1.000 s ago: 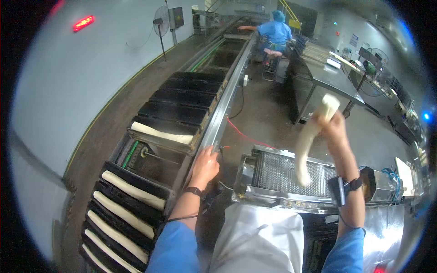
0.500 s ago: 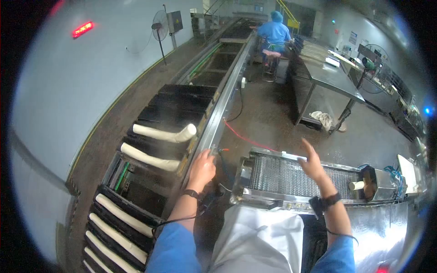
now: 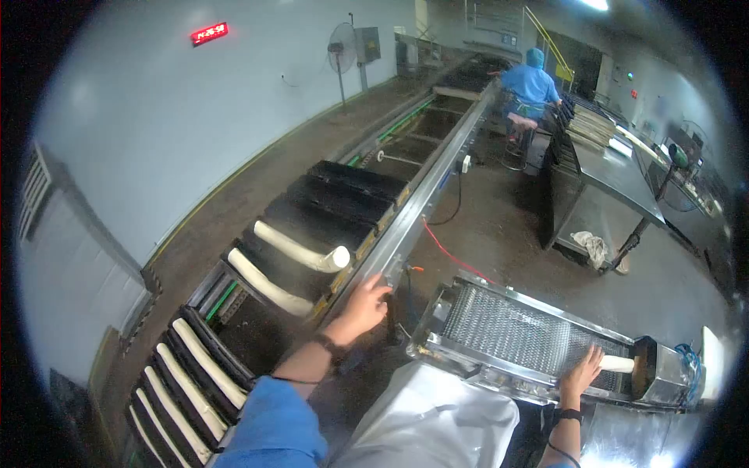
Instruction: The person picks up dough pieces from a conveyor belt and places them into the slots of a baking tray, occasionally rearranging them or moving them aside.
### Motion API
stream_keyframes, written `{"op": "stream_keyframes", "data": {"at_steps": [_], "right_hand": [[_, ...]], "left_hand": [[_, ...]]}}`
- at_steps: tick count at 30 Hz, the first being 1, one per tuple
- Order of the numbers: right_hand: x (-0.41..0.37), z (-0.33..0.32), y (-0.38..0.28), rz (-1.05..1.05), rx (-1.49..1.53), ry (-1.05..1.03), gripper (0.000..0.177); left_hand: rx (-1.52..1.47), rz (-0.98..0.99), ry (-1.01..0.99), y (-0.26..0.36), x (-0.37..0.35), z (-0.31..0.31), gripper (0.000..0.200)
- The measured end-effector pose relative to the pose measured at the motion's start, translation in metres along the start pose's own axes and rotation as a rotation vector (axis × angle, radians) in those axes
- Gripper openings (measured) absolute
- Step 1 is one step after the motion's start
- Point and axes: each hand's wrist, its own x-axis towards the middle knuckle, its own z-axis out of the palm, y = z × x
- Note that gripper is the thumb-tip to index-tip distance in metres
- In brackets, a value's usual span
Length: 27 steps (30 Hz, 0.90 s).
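Observation:
A pale dough log [image 3: 618, 364] sticks out of the metal outlet housing [image 3: 663, 373] onto a wire mesh belt [image 3: 499, 324]. My right hand [image 3: 581, 373] is over that belt, its fingers stretched out, fingertips right at the free end of the log. My left hand [image 3: 365, 308] rests by the metal side rail [image 3: 382, 261] of the long conveyor, fingers apart and holding nothing. Two pale dough logs [image 3: 300, 248] lie on black trays just beyond it, the farther one bent up at its near end.
Several more dough logs [image 3: 191, 382] lie in black trays [image 3: 234, 386] at lower left. A steel table [image 3: 616, 175] with a cloth [image 3: 591, 247] on its lower shelf is at right. A person in blue [image 3: 530, 84] sits farther up the conveyor. A red hose [image 3: 449, 251] crosses the floor.
My right hand has come down from above the mesh belt and moved right to the end of the dough log. The log extends farther from the outlet. My view has turned left.

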Motion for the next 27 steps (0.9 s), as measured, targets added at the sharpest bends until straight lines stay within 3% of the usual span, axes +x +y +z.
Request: {"op": "stream_keyframes", "data": {"at_steps": [2, 3, 4, 5, 6, 7, 8, 9, 11, 13, 14, 15, 17, 19, 21, 22, 25, 27], "right_hand": [[0.009, 0.0, -0.002, -0.023, 0.009, 0.062, 0.069], [0.01, -0.007, -0.006, -0.013, 0.069, 0.051, 0.068], [0.007, -0.015, -0.009, -0.001, 0.123, 0.034, 0.067], [0.003, -0.028, -0.014, 0.005, 0.118, 0.022, 0.067], [-0.003, -0.046, -0.02, 0.012, 0.134, -0.013, 0.067], [-0.004, -0.056, -0.019, 0.024, 0.148, -0.045, 0.068], [0.004, -0.025, -0.002, -0.032, 0.128, 0.04, 0.071], [-0.008, -0.046, -0.01, -0.021, 0.146, -0.004, 0.069], [-0.006, -0.045, -0.009, -0.059, 0.122, 0.042, 0.058], [0.002, -0.066, -0.023, -0.028, 0.147, 0.015, 0.05], [0.003, -0.074, -0.028, -0.011, 0.179, -0.012, 0.043], [0.003, -0.076, -0.029, -0.009, 0.175, -0.009, 0.043], [-0.001, -0.076, -0.027, -0.057, 0.123, -0.025, 0.034], [0.002, -0.069, -0.025, -0.073, 0.111, -0.004, 0.033], [0.004, -0.072, -0.027, -0.102, 0.127, 0.002, 0.032], [0.006, -0.075, -0.031, -0.113, 0.142, 0.014, 0.031], [0.013, -0.075, -0.038, -0.175, 0.155, 0.019, 0.03], [0.003, -0.073, -0.046, -0.232, 0.139, 0.034, 0.03]], "left_hand": [[-0.291, -0.003, 0.118, 0.007, -0.005, -0.031, 0.033], [-0.113, 0.1, 0.216, 0.006, -0.003, -0.052, 0.033], [-0.049, 0.064, 0.272, 0.002, -0.005, -0.069, 0.033], [0.036, 0.01, 0.295, 0.006, -0.007, -0.094, 0.038], [-0.013, -0.225, 0.292, 0.007, -0.017, -0.112, 0.042], [0.12, -0.237, 0.324, -0.012, -0.023, -0.111, 0.045], [0.052, -0.442, 0.252, -0.025, -0.025, -0.113, 0.046], [-0.104, -0.713, 0.032, -0.006, -0.022, -0.143, 0.047], [-0.241, -0.642, 0.278, -0.058, -0.035, -0.11, 0.047], [-0.782, -0.946, 0.265, -0.042, -0.018, -0.115, 0.047], [-0.806, -0.92, 0.312, -0.053, -0.022, -0.108, 0.049], [-0.868, -1.0, 0.376, -0.004, -0.012, -0.137, 0.054], [-0.962, -0.931, 0.45, -0.024, -0.029, -0.138, 0.06], [-0.91, -0.94, 0.404, -0.047, -0.038, -0.141, 0.071], [-0.626, -0.957, 0.176, -0.052, -0.046, -0.152, 0.083], [-0.198, -0.738, 0.087, -0.06, -0.056, -0.149, 0.096], [-0.056, -0.815, -0.079, -0.068, -0.068, -0.149, 0.1], [-0.121, -0.867, -0.044, -0.074, -0.078, -0.143, 0.101]]}}
